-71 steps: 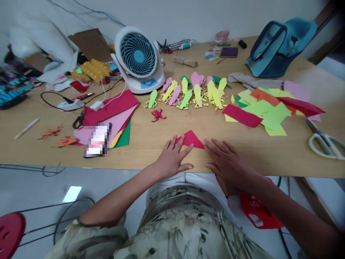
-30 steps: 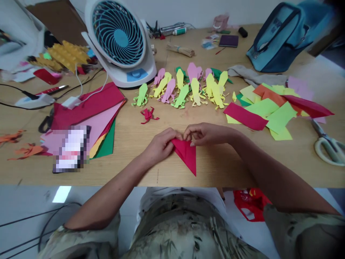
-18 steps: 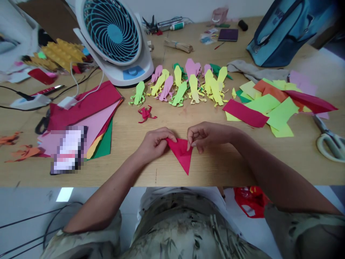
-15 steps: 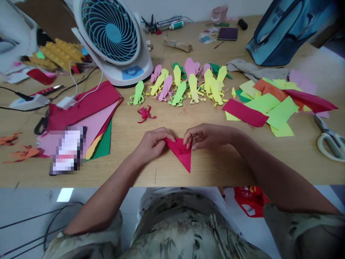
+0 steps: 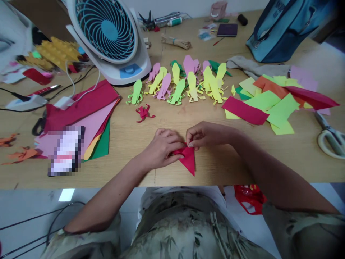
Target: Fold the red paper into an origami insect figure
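Observation:
A red folded paper [image 5: 189, 161] lies near the table's front edge, one pointed corner toward me. My left hand [image 5: 164, 149] covers its left part, with thumb and fingers gripping the paper. At the upper right corner, my right hand [image 5: 201, 136] pinches the paper between thumb and fingertips. Beyond my hands sits a small red paper figure [image 5: 144, 113]. Farther back stand rows of green, pink and yellow paper figures [image 5: 192, 86]. The hands hide part of the folds.
On the left are a phone [image 5: 66, 151], stacked coloured paper [image 5: 101, 142], a power strip [image 5: 25, 103] and a fan [image 5: 109, 30]. To the right lie paper pieces [image 5: 283, 111], scissors [image 5: 332, 138] and a blue bag [image 5: 280, 32].
My left hand has moved right and spread over the paper, its thumb now across it. My right hand has closed at the paper's upper corner. The paper's tip has shifted slightly right and nearer me.

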A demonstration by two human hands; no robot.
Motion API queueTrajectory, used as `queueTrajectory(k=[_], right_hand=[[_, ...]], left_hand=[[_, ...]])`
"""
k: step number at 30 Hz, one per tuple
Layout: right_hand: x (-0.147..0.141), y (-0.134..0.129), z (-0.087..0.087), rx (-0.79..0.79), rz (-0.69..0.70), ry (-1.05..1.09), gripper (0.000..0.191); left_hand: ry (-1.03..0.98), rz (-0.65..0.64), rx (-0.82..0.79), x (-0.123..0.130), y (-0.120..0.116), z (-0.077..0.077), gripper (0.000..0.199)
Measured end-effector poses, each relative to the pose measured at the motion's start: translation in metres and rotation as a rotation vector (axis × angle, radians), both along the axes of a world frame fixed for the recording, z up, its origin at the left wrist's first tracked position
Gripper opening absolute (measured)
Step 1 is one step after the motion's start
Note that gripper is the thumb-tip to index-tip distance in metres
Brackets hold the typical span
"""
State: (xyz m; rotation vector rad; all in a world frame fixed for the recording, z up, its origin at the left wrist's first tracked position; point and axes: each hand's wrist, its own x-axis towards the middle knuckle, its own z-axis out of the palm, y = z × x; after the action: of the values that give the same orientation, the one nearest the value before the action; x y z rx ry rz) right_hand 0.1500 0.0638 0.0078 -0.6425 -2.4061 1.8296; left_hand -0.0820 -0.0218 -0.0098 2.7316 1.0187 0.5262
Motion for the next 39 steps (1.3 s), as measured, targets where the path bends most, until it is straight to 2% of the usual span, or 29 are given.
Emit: queueTrajectory(k=[5, 8, 13, 17, 23, 27, 29, 35, 39], right_hand=[[0.006, 0.006, 0.000, 0.000, -0.009, -0.046, 0.018], [0.009, 0.009, 0.002, 0.014, 0.034, -0.052, 0.023], [0.011, 0.008, 0.003, 0.197, 0.132, -0.077, 0.022], [0.008, 0.004, 0.005, 0.304, 0.141, -0.124, 0.017], [0.004, 0.002, 0.008, 0.401, 0.150, -0.100, 0.011], [0.002, 0.002, 0.012, 0.448, 0.164, -0.168, 0.017], [0.001, 0.001, 0.014, 0.470, 0.163, -0.212, 0.018], [-0.001, 0.003, 0.015, 0.481, 0.151, -0.213, 0.007], [0.006, 0.010, 0.011, 0.447, 0.144, -0.187, 0.013]], left_hand=[[-0.004, 0.047, -0.086, 0.006, 0.001, 0.000, 0.027], [-0.022, 0.054, -0.140, 0.009, 0.002, -0.001, 0.023], [0.012, 0.074, -0.097, 0.012, 0.000, 0.000, 0.017], [0.093, 0.067, -0.063, 0.016, -0.002, 0.005, 0.013], [0.088, 0.071, -0.171, 0.019, 0.003, 0.012, 0.008], [0.056, 0.084, -0.231, 0.019, 0.004, 0.014, 0.012], [0.042, 0.093, -0.243, 0.019, 0.004, 0.014, 0.013], [0.050, 0.105, -0.268, 0.018, 0.004, 0.015, 0.013], [0.073, 0.118, -0.238, 0.019, 0.004, 0.016, 0.013]])
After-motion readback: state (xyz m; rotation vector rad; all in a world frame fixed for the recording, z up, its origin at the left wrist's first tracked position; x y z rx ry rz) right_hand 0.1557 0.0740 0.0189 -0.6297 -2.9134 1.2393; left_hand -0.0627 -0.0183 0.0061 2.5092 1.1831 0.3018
